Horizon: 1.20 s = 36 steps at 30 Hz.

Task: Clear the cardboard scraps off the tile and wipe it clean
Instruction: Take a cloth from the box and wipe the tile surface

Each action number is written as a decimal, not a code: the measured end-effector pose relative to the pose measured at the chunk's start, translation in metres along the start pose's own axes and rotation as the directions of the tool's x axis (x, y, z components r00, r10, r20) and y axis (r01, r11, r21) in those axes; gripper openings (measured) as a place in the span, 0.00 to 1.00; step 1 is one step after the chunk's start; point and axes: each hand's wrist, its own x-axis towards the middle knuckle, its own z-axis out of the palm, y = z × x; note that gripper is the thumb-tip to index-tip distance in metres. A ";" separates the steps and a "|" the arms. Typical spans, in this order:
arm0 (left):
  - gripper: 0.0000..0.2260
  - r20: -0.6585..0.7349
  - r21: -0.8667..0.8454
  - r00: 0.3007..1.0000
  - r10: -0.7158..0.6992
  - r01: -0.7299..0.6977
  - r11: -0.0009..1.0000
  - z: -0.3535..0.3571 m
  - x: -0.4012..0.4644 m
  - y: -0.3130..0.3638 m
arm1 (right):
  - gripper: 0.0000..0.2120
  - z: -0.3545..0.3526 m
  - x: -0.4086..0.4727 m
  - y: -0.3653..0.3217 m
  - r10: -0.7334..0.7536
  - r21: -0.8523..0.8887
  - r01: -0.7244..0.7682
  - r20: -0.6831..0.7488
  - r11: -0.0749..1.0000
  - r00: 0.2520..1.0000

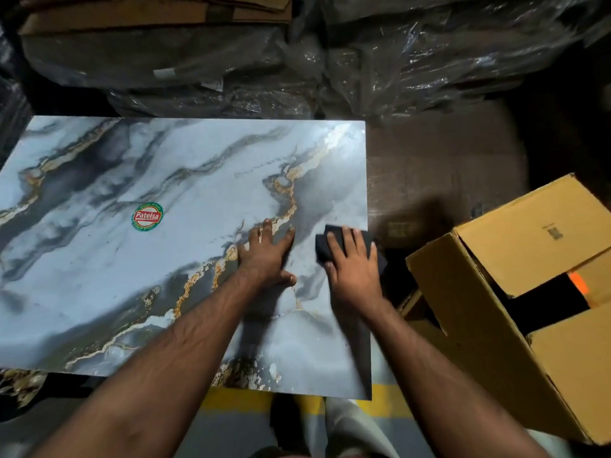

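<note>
We are looking down at one large glossy tile (172, 200), marbled in pale blue, grey and gold, lying flat and filling most of the view in a dim storage space. Behind its far edge, plastic-wrapped bundles (380, 51) are piling up, with flat brown cardboard (139, 11) sitting on top at the far left. To the right of the tile, one open cardboard box (515, 292) is tilting on its side, showing something orange inside. A second marbled tile edge (20, 385) is peeking out below the near left corner. Under the near edge, a grey floor with a yellow painted line (231, 398) is showing.

We are using two bare hands, both near the tile's right side. The left hand (267, 256) is lying flat on the tile, fingers straight and spread, holding nothing. The right hand (353, 269) is pressing straight fingers down on one dark cloth (324, 242) at the tile's right edge, the cloth partly overhanging it. One round green and red sticker (147, 216) reading "Patelsa" is sitting left of the hands. We are seeing no loose scraps on the tile.
</note>
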 end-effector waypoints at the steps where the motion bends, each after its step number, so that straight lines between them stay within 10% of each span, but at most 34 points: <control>1: 0.51 -0.005 0.008 1.000 -0.001 0.001 1.000 0.000 0.000 0.001 | 0.31 0.006 -0.019 -0.003 -0.010 0.002 0.010 -0.013 1.000 1.000; 20: 0.38 -0.147 0.016 0.987 -0.059 0.062 0.998 -0.030 0.030 -0.010 | 0.31 -0.039 0.146 -0.013 -0.036 -0.045 0.036 0.000 0.998 0.999; 26: 0.42 0.041 -0.152 0.983 -0.178 0.182 0.971 -0.065 0.073 -0.027 | 0.31 -0.016 0.100 -0.005 -0.080 -0.018 0.079 -0.072 0.997 0.994; 36: 0.46 0.089 -0.221 0.978 -0.189 0.205 0.953 -0.054 0.091 -0.037 | 0.30 -0.074 0.285 0.005 -0.038 -0.038 0.036 -0.057 0.999 0.998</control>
